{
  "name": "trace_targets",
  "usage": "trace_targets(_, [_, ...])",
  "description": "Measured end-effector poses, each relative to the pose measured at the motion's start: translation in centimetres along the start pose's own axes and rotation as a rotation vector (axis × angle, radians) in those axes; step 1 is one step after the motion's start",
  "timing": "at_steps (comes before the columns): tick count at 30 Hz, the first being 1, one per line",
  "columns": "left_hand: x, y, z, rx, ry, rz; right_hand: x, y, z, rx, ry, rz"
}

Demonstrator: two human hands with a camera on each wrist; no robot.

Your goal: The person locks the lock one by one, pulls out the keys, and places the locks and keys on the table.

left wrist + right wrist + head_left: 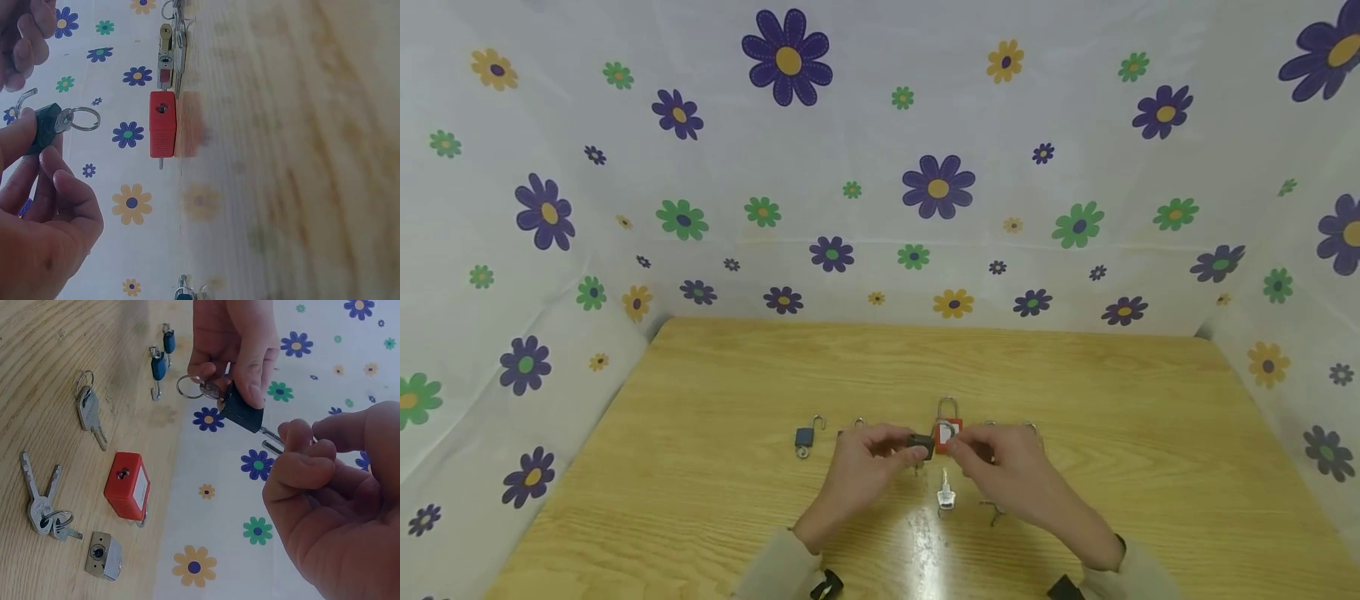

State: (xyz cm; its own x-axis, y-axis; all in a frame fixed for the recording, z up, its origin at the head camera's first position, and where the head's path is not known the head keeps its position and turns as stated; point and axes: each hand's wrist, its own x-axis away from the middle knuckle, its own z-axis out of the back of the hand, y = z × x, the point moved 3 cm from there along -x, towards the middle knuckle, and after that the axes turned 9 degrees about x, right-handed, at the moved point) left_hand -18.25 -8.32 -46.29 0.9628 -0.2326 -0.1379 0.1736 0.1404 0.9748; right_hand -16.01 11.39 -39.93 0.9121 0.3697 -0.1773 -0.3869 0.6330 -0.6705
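My left hand (868, 467) grips a small dark green padlock (242, 411) by its body, above the table. A key with a ring (64, 119) sits in the padlock's bottom. The fingers of my right hand (1011, 467) pinch the curved end of its shackle (270, 433); one leg of the shackle stands free of the body. Just behind the hands, a red padlock (949, 442) with a white label lies on the table, its shackle pointing away. My right fingers hide part of the shackle's bend.
A blue padlock (804, 437) with a raised shackle lies at left, another blue one (158, 365) beside it. A silver-coloured padlock (103, 556) lies past the red one. Loose keys (90, 412) and a key bunch (42, 512) lie nearer on the wooden table (700, 500). Flowered cloth (850, 125) surrounds it.
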Motion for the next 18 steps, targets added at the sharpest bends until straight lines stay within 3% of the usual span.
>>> trace_targets(7, [0.3, 0.0, -0.3, -0.010, -0.018, 0.013, -0.3, 0.4, -0.2, -0.002, 0.029, -0.088])
trace_targets(16, [0.4, 0.3, -1.0, -0.006, -0.051, -0.054, -0.9, 0.5, -0.4, 0.059, 0.049, -0.195])
trace_targets(18, [0.6, 1.3, -1.2, -0.004, -0.059, -0.065, -1.0, 0.4, -0.6, 0.082, 0.055, -0.199])
